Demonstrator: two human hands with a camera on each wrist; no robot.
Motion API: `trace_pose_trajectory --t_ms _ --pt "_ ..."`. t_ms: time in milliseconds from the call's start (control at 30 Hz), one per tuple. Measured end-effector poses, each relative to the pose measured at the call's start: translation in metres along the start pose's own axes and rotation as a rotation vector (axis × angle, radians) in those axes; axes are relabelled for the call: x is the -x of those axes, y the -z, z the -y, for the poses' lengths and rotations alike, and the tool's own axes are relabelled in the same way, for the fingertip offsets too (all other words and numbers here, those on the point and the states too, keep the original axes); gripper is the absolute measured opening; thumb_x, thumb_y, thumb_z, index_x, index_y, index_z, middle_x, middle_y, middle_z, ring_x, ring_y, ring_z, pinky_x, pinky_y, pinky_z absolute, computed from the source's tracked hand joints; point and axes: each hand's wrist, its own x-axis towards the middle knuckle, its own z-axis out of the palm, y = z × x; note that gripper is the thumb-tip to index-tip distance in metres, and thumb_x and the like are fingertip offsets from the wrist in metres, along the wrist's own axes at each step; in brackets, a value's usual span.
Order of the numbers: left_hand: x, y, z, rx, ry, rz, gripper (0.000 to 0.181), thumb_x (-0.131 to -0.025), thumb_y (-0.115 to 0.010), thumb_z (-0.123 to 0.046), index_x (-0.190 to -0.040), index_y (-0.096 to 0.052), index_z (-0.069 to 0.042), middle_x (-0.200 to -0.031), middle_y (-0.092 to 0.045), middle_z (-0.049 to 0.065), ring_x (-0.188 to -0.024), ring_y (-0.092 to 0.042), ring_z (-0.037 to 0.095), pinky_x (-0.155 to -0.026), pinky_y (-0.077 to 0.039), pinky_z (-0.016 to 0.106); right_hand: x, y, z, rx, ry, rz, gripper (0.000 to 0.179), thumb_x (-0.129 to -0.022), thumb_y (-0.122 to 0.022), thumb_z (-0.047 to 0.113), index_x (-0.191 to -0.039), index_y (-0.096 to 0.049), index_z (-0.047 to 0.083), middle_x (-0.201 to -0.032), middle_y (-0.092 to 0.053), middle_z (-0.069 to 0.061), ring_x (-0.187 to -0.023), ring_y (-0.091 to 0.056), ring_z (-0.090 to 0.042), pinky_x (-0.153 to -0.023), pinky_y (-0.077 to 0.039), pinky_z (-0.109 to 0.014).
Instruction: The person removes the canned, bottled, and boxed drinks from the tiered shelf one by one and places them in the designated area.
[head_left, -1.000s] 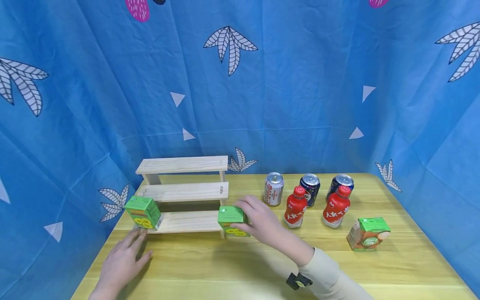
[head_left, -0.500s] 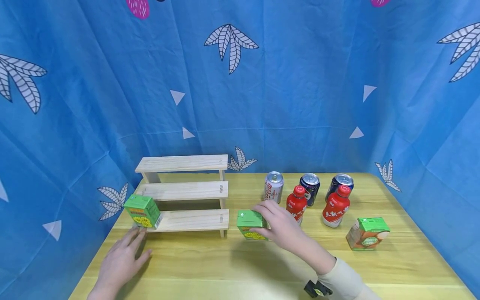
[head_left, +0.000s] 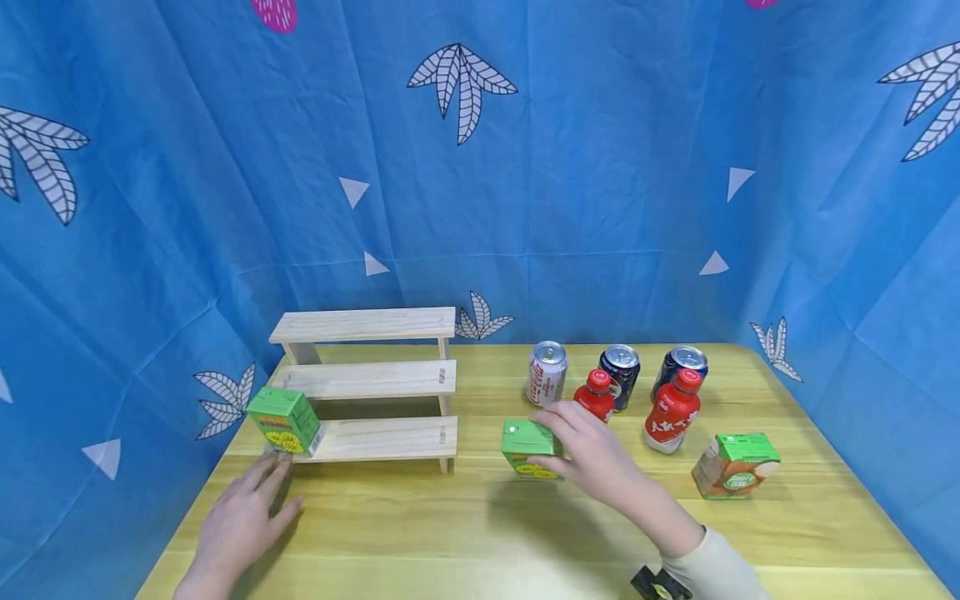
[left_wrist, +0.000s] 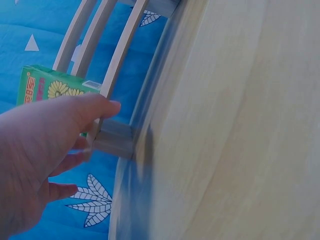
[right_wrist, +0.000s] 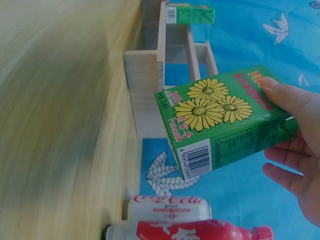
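My right hand (head_left: pixel 600 462) pinches a green drink carton (head_left: pixel 528 450) with yellow flowers, thumb on the front and fingers behind. This carton is right of the three-tier wooden shelf (head_left: pixel 382 439), above the table. In the right wrist view the held carton (right_wrist: pixel 220 120) shows its barcode. A matching green drink carton (head_left: pixel 283 421) stands at the left end of the lowest tier. My left hand (head_left: pixel 240 521) is just in front of that carton, fingers extended to the shelf's front left corner. In the left wrist view the hand (left_wrist: pixel 55 140) partly covers that carton (left_wrist: pixel 55 85).
Behind my right hand stand a silver cola can (head_left: pixel 547 372), two dark blue cans (head_left: pixel 621 375) and two red bottles (head_left: pixel 672 414), one partly hidden by the hand. A brown and green carton (head_left: pixel 737 468) stands farther right. Blue cloth (head_left: pixel 600 167) surrounds the table (head_left: pixel 420 533).
My right hand has carried its carton rightward, from the lowest tier's right end to beside the shelf, now partly covering a red bottle. My left hand and the other carton stay put.
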Motion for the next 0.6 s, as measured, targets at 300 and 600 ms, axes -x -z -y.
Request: trace_pose_trajectory --t_ms 300,600 --pt "0.001 -0.001 0.001 0.006 -0.01 -0.02 0.067 -0.078 -0.079 -0.035 -0.131 -0.059 0.001 -0.139 -0.051 0.028 -0.122 -0.052 0.047 -0.099 -0.046 0.062 0.015 0.008 -0.009 0.006 -0.036 0.015 0.057 -0.067 -0.087 0.033 -0.113 -0.065 0.007 -0.105 -0.063 -0.001 -0.093 -0.059 -0.014 -0.075 -0.057 -0.032" --pt "0.001 -0.001 0.001 0.007 -0.007 -0.017 0.067 -0.078 -0.079 -0.035 -0.132 -0.058 0.001 -0.139 -0.051 0.028 -0.123 -0.052 0.046 -0.099 -0.046 0.061 0.032 0.021 -0.017 0.028 -0.072 0.008 0.055 -0.065 -0.087 0.029 -0.112 -0.066 0.009 -0.106 -0.064 -0.001 -0.092 -0.06 -0.013 -0.071 -0.058 -0.031"
